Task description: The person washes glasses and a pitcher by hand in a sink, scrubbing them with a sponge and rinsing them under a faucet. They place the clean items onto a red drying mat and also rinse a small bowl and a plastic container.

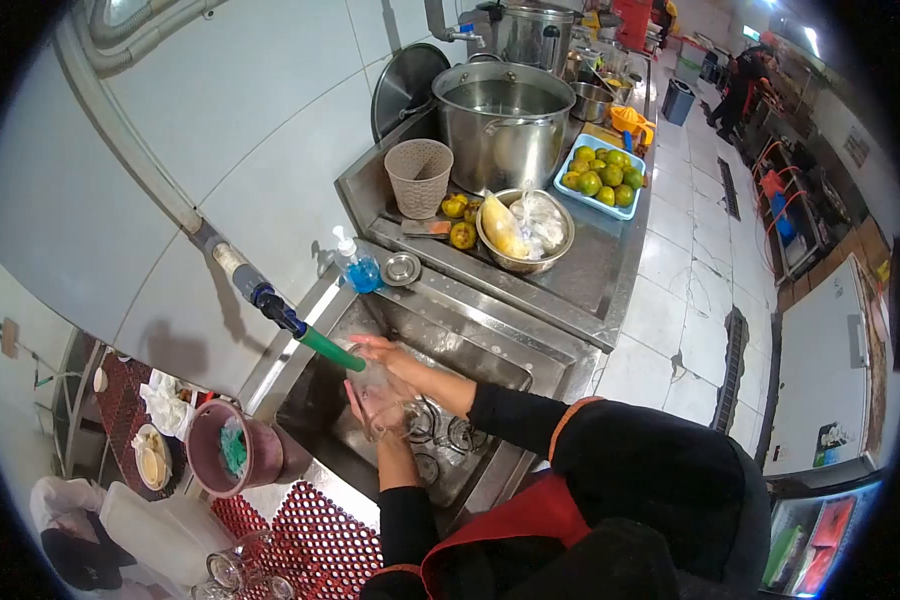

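Under the green hose [325,348], my left hand [362,408] grips a clear drinking glass [378,396] from below. My right hand [395,362] is against the upper side of the same glass, its fingers partly extended. Water and blur hide the exact finger contacts. Several more clear glasses [464,434] lie in the steel sink [505,372] below my wrists.
Behind the sink stand a soap bottle [362,272], a woven bin [418,180], a large pot [505,130] and a bowl of bags [528,262]. Green citrus fill a blue tray [625,212]. A pink bucket [270,455] borders the sink; a person [745,85] stands far off.
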{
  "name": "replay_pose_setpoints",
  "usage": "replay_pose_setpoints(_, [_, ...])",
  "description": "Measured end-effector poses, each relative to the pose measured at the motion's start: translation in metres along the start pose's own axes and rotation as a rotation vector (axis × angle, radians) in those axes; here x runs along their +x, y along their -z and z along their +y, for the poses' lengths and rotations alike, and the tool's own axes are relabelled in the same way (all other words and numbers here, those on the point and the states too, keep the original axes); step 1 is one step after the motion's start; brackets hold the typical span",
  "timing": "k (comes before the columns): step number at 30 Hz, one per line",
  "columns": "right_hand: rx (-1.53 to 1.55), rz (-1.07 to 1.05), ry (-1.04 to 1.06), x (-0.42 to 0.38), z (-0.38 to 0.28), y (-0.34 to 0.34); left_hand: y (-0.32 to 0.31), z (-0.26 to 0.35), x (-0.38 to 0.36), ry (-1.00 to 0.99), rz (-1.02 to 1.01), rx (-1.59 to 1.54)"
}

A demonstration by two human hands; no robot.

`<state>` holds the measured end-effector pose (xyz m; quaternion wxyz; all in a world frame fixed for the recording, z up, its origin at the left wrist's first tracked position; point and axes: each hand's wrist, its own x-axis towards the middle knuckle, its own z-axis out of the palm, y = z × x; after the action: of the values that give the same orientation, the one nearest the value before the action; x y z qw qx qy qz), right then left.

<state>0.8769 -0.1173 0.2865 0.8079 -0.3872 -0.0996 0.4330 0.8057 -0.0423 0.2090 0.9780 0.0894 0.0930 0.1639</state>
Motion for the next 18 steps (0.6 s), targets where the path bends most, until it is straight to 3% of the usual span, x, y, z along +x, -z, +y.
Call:
replay_pose_setpoints(1, [-0.003, 0.003, 0.002, -0.008, 0.004, -0.002, -0.007, 0.000, 0.001, 0.004, -0.002, -0.003])
replay_pose_setpoints(3, [-0.076, -0.022, 0.184, -0.023, 0.012, -0.008, -0.021, 0.002, 0.003, 0.066, -0.281, -0.303])
replay_pose_setpoints(4, [-0.140, 0.036, 0.242, -0.028, 0.012, -0.011, -0.009, 0.008, 0.016, -0.024, -0.053, -0.347])
replay_pose_setpoints(5, [-0.141, 0.036, 0.241, -0.033, 0.008, -0.011, 0.007, 0.010, 0.020, -0.024, -0.053, -0.348])
replay_pose_setpoints(7, [-0.946, 0.052, 0.352, -0.041, 0.003, -0.005, -0.017, 0.011, 0.005, -0.202, 0.374, 0.014])
replay_pose_setpoints(8, [-1.063, 0.104, 0.540, -0.033, 0.009, 0.007, 0.002, 0.014, 0.012, -0.180, 0.330, 0.087])
replay_pose_setpoints(9, [-1.010, 0.126, 0.338, -0.037, -0.006, 0.002, 0.007, 0.014, 0.011, -0.184, 0.339, 0.086])
replay_pose_setpoints(10, [-0.951, 0.142, 0.134, -0.040, -0.026, -0.002, 0.010, 0.015, 0.008, -0.081, 0.345, 0.282])
replay_pose_setpoints(12, [-0.652, 0.200, -0.031, -0.026, -0.033, 0.009, 0.023, 0.018, 0.005, 0.119, 0.422, 0.670])
replay_pose_setpoints(13, [-0.677, 0.227, -0.007, -0.012, -0.036, 0.019, 0.013, 0.016, -0.004, 0.113, 0.446, 0.664])
replay_pose_setpoints(14, [-0.972, -0.011, 0.267, 0.021, -0.015, 0.063, -0.009, 0.010, -0.017, 0.154, 0.367, 0.667])
replay_pose_setpoints(16, [-0.773, 0.000, 0.017, 0.040, -0.018, 0.086, -0.020, 0.004, -0.025, 0.204, 0.309, 0.672])
replay_pose_setpoints(18, [-0.728, 0.112, -0.103, 0.010, -0.043, 0.037, -0.013, -0.001, -0.021, 0.229, 0.150, 0.473])
